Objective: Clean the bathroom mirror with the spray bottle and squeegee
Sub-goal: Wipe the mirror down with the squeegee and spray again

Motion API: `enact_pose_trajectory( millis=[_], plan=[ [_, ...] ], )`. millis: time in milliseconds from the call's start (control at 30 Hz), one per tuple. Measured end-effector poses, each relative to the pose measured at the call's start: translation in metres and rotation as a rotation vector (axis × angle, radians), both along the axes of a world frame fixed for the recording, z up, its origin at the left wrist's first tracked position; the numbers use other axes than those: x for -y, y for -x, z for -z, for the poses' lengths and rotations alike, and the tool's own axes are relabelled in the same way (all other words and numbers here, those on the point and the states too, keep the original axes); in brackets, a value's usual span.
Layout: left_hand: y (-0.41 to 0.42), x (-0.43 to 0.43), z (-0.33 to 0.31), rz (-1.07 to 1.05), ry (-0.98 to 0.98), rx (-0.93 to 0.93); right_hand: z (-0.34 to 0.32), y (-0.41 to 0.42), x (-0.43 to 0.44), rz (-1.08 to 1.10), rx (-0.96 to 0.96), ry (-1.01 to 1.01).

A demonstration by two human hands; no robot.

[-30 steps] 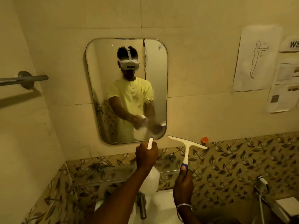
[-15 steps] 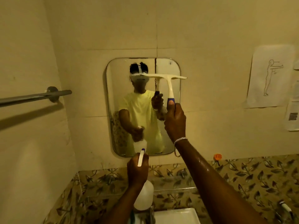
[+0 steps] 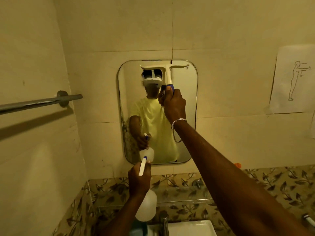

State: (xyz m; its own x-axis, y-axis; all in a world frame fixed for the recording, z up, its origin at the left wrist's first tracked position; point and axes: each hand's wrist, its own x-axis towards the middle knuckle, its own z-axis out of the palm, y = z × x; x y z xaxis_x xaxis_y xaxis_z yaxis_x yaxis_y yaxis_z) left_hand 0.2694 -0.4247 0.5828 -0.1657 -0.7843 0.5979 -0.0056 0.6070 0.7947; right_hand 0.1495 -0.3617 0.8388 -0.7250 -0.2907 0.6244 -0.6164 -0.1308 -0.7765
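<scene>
Beige tiled wall, mirror (image 3: 179, 133), right hand (image 3: 173, 103) gripping squeegee (image 3: 166, 72) blade level, left hand (image 3: 139, 181) clasping spray bottle (image 3: 146, 208) nozzle-forward

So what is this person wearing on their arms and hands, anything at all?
Very little. Both forearms are bare, with no sleeves reaching them and no gloves. The right hand has a silver chain bracelet at the wrist, with a loose length of chain dangling below it. The left hand shows no jewellery or watch.
</scene>
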Motion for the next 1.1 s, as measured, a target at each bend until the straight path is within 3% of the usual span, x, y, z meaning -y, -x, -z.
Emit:
enact_pose_trajectory(
  millis=[233,467,733,900,1100],
  plan=[
    [-0.002,0.011,0.007,0.009,-0.003,-0.036,0.123,-0.005,-0.003,0.002,-0.008,0.022],
    [-0.010,0.015,0.016,-0.017,0.018,-0.006,0.276,-0.031,-0.018,-0.006,0.182,-0.089],
    [-0.023,0.012,0.021,-0.032,0.016,0.024,0.373,-0.042,-0.038,0.012,0.433,-0.366],
    [-0.022,0.011,0.022,-0.029,-0.003,0.020,0.355,-0.038,-0.058,0.071,0.401,-0.269],
    [-0.015,0.007,0.014,-0.028,0.035,0.007,0.193,0.001,-0.061,0.100,0.088,0.054]
  ],
)
